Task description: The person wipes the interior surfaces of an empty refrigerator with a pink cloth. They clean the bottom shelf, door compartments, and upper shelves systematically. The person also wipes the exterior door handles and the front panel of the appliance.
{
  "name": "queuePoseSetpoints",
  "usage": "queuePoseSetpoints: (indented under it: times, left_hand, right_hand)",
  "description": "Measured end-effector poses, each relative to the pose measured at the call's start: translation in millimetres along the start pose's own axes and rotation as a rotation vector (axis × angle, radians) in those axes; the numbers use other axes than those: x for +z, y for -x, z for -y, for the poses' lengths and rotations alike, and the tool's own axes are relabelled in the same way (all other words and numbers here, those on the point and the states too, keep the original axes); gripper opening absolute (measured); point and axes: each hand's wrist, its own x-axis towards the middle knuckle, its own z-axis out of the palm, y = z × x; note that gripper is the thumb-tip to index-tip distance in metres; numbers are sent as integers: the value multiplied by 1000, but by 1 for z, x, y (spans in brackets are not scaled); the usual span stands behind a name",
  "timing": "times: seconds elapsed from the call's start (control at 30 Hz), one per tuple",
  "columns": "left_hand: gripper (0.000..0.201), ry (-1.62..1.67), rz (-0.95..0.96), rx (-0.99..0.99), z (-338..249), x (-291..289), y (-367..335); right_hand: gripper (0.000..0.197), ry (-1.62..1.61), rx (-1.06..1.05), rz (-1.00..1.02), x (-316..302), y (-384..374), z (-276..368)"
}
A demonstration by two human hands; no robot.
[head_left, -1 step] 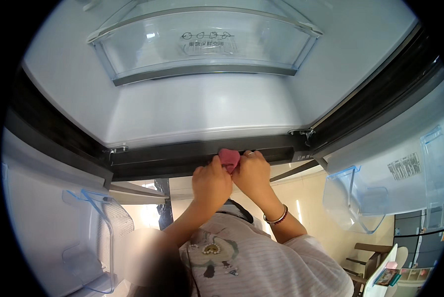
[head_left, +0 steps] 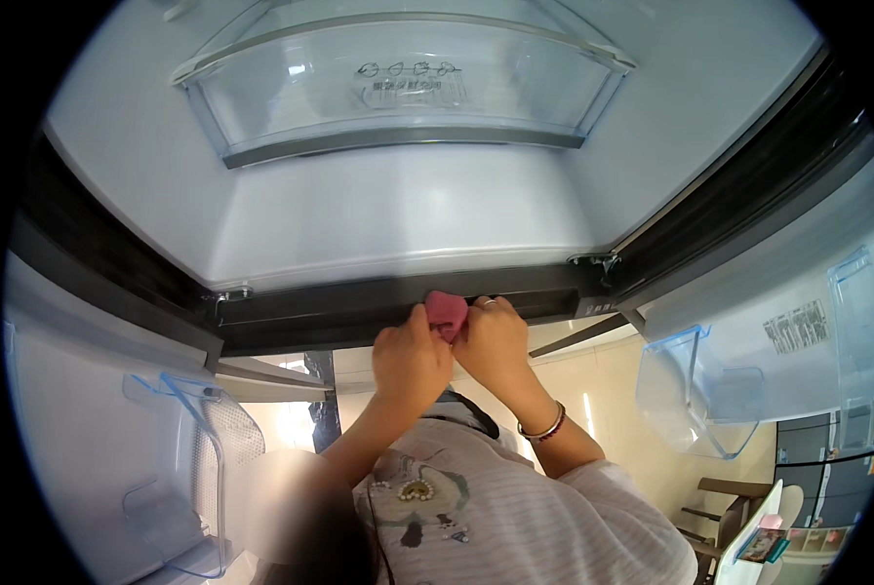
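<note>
A small pink cloth (head_left: 447,310) is pressed against the dark strip (head_left: 310,314) along the edge of an open white fridge compartment. My left hand (head_left: 413,359) and my right hand (head_left: 496,343) meet at the cloth, and both pinch it with closed fingers. A ring and a thin bracelet (head_left: 542,429) are on the right hand and wrist. Both forearms rise from a striped white top (head_left: 515,517) at the lower edge.
A clear plastic drawer (head_left: 398,88) sits in the white fridge interior above. Open doors with clear bins stand at the left (head_left: 198,439) and the right (head_left: 695,400). A wooden chair (head_left: 720,497) shows at the lower right.
</note>
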Motion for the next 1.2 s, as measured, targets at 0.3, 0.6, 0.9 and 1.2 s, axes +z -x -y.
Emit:
queuePoseSetpoints:
  times: [0.3, 0.6, 0.9, 1.2]
  left_hand:
    - [42, 335, -9, -255, 44, -34, 4]
    - [32, 922, -312, -424, 71, -57, 31]
    - [23, 923, -365, -553, 82, -33, 111]
    - [24, 348, -505, -99, 74, -56, 93]
  right_hand:
    - [13, -313, -194, 62, 29, 4, 36]
    - [16, -847, -244, 142, 32, 9, 69]
    - [8, -801, -292, 407, 26, 42, 46]
    - [15, -791, 39, -183, -23, 29, -1]
